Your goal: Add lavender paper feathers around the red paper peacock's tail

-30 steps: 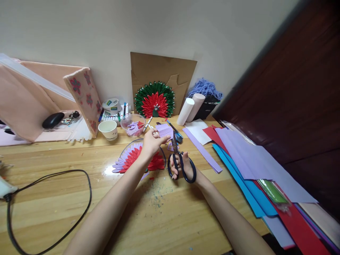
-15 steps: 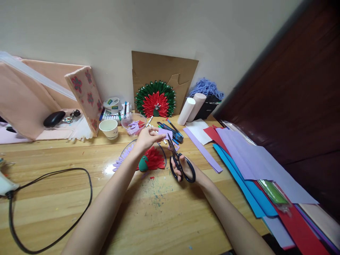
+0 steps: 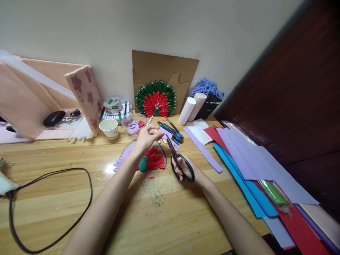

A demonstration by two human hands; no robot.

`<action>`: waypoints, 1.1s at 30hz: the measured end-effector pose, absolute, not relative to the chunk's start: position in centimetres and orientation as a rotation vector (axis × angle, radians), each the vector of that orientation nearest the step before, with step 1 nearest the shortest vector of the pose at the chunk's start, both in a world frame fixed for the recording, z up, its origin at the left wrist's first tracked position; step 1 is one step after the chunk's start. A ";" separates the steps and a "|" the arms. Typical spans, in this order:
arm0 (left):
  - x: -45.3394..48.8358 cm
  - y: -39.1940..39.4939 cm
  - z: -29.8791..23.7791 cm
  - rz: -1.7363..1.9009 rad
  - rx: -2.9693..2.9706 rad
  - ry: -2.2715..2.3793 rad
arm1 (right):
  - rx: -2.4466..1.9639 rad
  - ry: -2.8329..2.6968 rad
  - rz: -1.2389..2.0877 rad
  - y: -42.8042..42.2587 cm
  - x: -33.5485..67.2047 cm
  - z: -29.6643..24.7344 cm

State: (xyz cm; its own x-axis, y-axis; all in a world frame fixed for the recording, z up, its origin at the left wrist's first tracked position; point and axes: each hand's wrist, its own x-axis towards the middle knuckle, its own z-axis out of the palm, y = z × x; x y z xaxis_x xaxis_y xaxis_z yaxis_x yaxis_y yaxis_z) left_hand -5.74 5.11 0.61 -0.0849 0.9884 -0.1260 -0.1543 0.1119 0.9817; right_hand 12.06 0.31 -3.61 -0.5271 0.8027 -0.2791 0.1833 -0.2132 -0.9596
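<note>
Between the thumb and fingers of my left hand (image 3: pixel 147 139) is a small piece of purple paper (image 3: pixel 165 133). My right hand (image 3: pixel 183 168) grips a pair of black-handled scissors (image 3: pixel 174 150), with fingers through the loops. The blades point up and left, close to the paper's lower edge, and look almost closed. Below my left hand lies a flat paper peacock with a green body (image 3: pixel 143 164), red petals (image 3: pixel 155 158) and purple petals (image 3: pixel 123 159); my forearm hides part of it. A cut purple scrap (image 3: pixel 174 146) rests beside the blades.
A clear bowl of scraps (image 3: pixel 134 124), a paper cup (image 3: pixel 109 129) and a utility knife (image 3: pixel 174 134) lie around my hands. A finished red-green peacock (image 3: pixel 156 101) leans at the back. Coloured sheets (image 3: pixel 244 156) cover the right side; a black cable (image 3: pixel 90 187) loops at left.
The scissor handles have come closer together, so the blades have closed. The purple paper has turned a little in my left hand. Everything else stays put.
</note>
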 end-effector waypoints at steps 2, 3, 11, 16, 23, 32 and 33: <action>-5.3 5.1 0.6 1.293 0.909 1.226 | -1.146 -1.591 1.777 0.3 12.1 -3.9; -5.1 5.0 0.7 1.304 0.880 1.240 | -1.142 -1.577 1.777 0.3 12.1 -4.1; -3.3 4.1 1.1 1.119 0.926 1.238 | -1.103 -1.448 1.808 0.5 12.0 -4.7; -3.6 4.4 0.5 1.151 1.000 1.183 | -1.088 -1.464 1.827 0.3 11.9 -4.2; -4.3 4.1 1.1 1.040 1.124 1.181 | -1.005 -1.537 1.917 0.1 12.1 -3.6; -4.0 4.0 1.1 1.020 1.107 1.078 | -1.016 -1.504 1.929 0.3 12.2 -3.8; -4.0 4.0 1.1 1.020 1.109 1.075 | -1.016 -1.494 1.926 0.3 12.2 -3.9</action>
State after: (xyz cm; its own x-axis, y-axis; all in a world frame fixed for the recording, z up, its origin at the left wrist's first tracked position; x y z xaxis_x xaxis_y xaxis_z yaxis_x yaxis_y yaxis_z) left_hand -3.97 4.02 1.05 0.1816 0.9738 -0.1365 -0.0852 0.1539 0.9844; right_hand 12.15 0.29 -3.88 -0.5994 0.7585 -0.2556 0.0588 -0.2767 -0.9591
